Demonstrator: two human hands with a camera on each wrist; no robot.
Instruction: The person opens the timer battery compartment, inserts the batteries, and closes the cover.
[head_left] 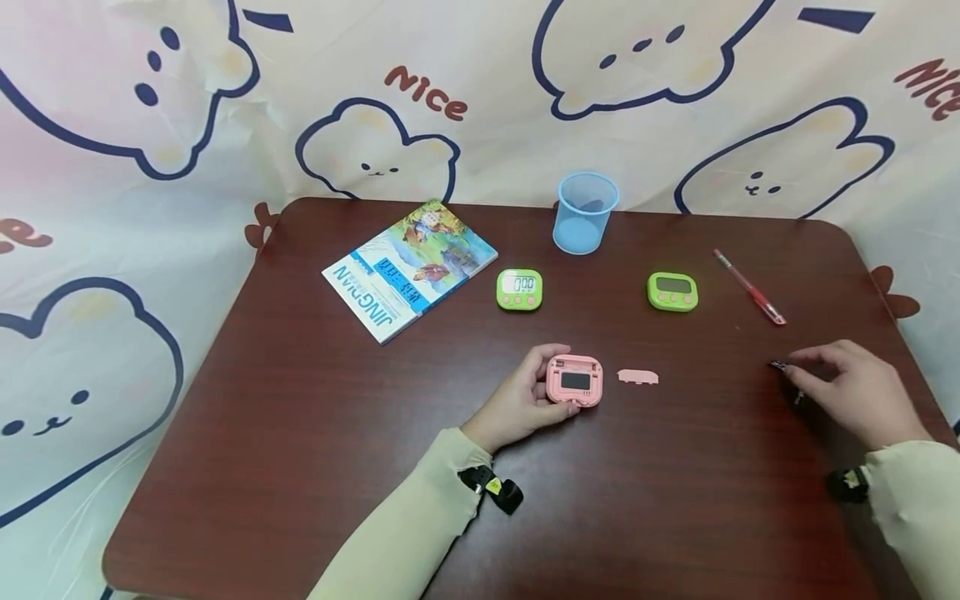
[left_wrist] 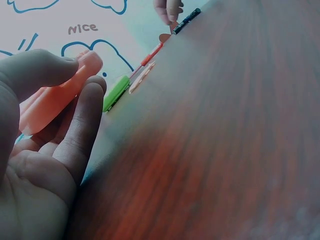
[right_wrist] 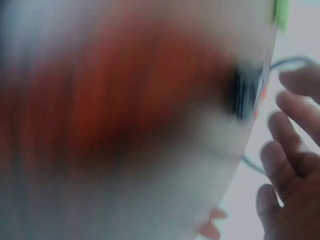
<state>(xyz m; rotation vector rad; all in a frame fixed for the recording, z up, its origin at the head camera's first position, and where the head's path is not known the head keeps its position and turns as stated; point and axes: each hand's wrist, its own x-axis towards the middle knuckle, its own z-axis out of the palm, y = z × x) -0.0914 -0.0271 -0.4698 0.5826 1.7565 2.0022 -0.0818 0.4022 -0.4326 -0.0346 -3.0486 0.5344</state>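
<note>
My left hand (head_left: 517,400) grips a pink digital timer (head_left: 574,381) between thumb and fingers, its back turned up with the long slot along one edge uncovered. In the left wrist view, thumb and fingertips meet round the timer (left_wrist: 60,95). A thin pink battery cover (head_left: 637,377) lies on the table just right of it. Over at the right side, my right hand (head_left: 858,387) reaches low, fingers loosely bent and apart. Right by its fingertips lies a small black battery (head_left: 777,364); the right wrist view shows this battery (right_wrist: 245,92) blurred, beside the spread fingers.
Behind the timer stand two green timers, one left (head_left: 519,290) and one right (head_left: 672,292). A red pen (head_left: 750,287) lies at the right. Farther back are a light blue cup (head_left: 585,214) and a book (head_left: 409,271) on the brown table (head_left: 300,467).
</note>
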